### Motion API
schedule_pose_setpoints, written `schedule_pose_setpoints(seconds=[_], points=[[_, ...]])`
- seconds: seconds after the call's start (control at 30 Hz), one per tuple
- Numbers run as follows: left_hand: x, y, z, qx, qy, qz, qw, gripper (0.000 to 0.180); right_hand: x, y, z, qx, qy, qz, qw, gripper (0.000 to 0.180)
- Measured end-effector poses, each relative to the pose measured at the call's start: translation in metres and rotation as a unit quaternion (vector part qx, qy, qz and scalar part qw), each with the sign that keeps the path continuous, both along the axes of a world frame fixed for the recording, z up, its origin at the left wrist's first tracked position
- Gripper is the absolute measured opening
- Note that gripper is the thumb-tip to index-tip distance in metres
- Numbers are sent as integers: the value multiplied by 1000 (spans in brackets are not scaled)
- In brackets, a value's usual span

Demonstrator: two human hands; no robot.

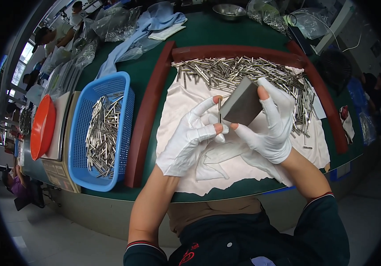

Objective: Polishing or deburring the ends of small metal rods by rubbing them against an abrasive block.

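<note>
The left hand (187, 144) wears a white glove that leaves the tips of the thumb and index finger bare. Its grip is clamped on a slender metal pin (220, 111), with the index fingertip at the upper end and the thumb at the lower end. The pin stands near upright in view, above the pale cloth (172, 128).

The right hand (275, 133), gloved likewise, has its grip clamped on a grey block (244, 104). The index fingertip bears on the upper right edge; the thumb tip lies near the lower left corner. The block is tilted, its left edge just beside the pin; contact between the two cannot be told.

A crumpled white cloth (212, 165) lies below the hands. Beyond the block, a heap of loose pins (239, 66) spreads across the far and right portions of the pale cloth. A reddish-brown frame (148, 115) borders the work area on three sides of the green table (203, 33). Left of the frame, a blue perforated basket (129, 111) contains further pins (104, 137). An orange-red bowl (43, 128) is located left of the basket.
</note>
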State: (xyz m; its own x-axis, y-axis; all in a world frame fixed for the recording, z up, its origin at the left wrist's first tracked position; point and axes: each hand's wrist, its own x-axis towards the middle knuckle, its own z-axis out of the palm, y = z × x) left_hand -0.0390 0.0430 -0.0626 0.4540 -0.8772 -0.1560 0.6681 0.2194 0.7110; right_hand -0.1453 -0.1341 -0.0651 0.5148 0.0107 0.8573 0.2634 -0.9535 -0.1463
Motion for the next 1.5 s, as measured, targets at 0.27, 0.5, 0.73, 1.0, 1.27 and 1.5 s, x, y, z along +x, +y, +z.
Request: schedule_pose_setpoints(seconds=[0.27,0.5,0.73,1.0,1.27,1.5], points=[[-3,-1,7,56,-126,20,990,74,-1,-4,1,100,80,9,992,88],[-1,1,3,82,-159,10,984,74,-1,-7,-1,129,118,46,983,86],[-1,2,7,75,-127,-10,989,70,-4,-5,6,115,115,42,986,84],[3,3,1,91,-147,-13,985,69,-5,-14,11,139,191,81,968,85],[1,2,1,102,-141,-14,985,69,-8,-7,11,99,173,33,979,85],[0,0,1,104,-144,-5,984,68,-4,-13,12,116,179,67,975,78]])
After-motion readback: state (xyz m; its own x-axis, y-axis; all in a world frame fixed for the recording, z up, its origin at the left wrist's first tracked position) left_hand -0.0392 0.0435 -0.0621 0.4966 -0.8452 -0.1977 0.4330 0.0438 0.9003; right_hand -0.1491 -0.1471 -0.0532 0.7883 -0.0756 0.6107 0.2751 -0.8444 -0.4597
